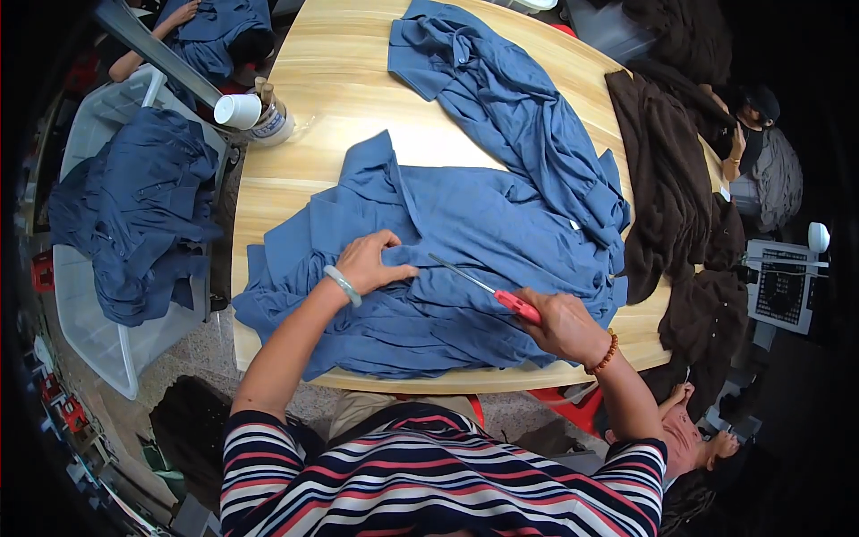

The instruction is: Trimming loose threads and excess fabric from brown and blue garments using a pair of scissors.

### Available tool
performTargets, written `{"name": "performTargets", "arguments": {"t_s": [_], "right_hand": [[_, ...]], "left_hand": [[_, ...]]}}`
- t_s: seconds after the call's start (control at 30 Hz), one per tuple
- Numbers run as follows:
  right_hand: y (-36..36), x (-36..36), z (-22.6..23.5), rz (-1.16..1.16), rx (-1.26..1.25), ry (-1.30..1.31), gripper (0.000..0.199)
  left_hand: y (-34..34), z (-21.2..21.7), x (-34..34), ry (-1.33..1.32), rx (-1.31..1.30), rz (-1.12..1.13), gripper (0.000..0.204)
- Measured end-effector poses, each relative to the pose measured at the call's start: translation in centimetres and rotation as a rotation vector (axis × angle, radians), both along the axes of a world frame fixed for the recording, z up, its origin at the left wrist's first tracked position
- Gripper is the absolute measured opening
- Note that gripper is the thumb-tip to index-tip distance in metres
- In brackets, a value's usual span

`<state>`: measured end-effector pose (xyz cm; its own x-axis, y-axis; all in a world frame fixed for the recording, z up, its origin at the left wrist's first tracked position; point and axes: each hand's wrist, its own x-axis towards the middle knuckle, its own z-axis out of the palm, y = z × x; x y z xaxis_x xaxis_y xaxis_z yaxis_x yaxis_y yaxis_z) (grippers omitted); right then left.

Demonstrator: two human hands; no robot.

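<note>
Left hand (pixel 371 262) pressed flat, fingers together, on the crumpled blue cotton shirt (pixel 465 242) spread over the pale wooden table (pixel 331 89), right hand (pixel 564 324) clamped on red-handled scissors (pixel 488 288), blades angled up-left toward the left fingertips.

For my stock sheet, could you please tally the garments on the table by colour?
Blue garments: 2, one under both hands, one farther back.
Dark brown garments: 1 heap along the right edge; separate pieces cannot be told apart.
Total: 3.
</note>
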<state>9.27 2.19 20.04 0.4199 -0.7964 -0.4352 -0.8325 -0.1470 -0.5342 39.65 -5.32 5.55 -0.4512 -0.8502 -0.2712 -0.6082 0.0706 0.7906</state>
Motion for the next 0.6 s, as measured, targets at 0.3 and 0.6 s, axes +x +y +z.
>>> {"name": "performTargets", "arguments": {"t_s": [0.3,0.6], "right_hand": [[-0.4,1.4,1.0,0.045,-0.013,0.170,0.024],[0.8,6.5,-0.3,0.247,0.037,0.127,0.027]], "left_hand": [[0.9,-2.4,3.3,0.362,0.585,0.212,0.031],[1.0,-5.9,3.1,0.317,0.731,0.225,0.034]]}}
